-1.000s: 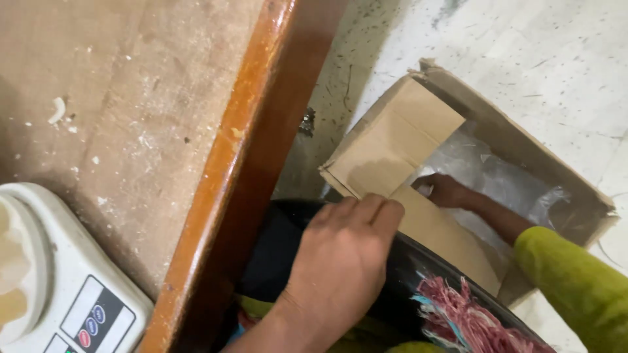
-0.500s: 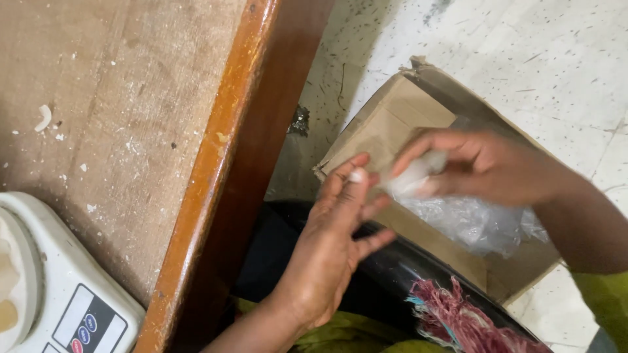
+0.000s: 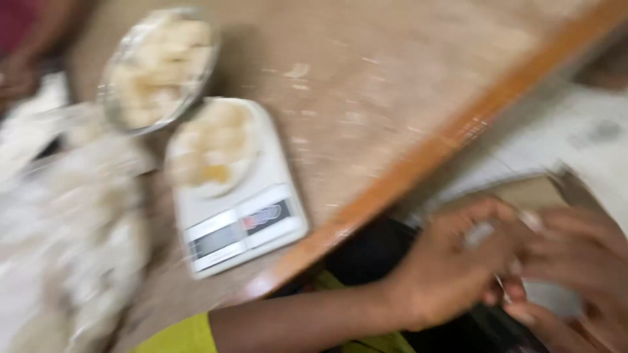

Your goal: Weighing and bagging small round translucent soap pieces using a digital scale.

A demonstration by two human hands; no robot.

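left hand (image 3: 451, 268): down at 4 o'clock, just off the counter (image 3: 366, 78) edge, fingers curled round a small clear bag (image 3: 481, 233), I think. It's all motion blur, so I can't say how tight the pinch is.

right hand (image 3: 575, 261): hard at 3 o'clock, touching the left one. Fingers half closed on the same bit of plastic, as far as I can tell.

bag: between both hands, below the counter's orange rim, over the box (image 3: 523, 193) on the floor. Only a pale glint of it shows.

scale (image 3: 235, 189): white, sits at 9 o'clock from my hands, near the counter edge, with a pale heap on its plate.

bowl (image 3: 157, 65): shiny, at 11 o'clock, touching or overlapping the scale's far corner, full of pale lumps.

white heap (image 3: 72, 216): blurry, far left; can't tell what it is.

someone else: a hand (image 3: 19, 72) at the top left corner, not mine.

doing it well, my take: thin plastic sticks to itself, so I'd rub the mouth between thumb and finger of each hand and pull gently apart. Light pinch, no yanking, or it tears.
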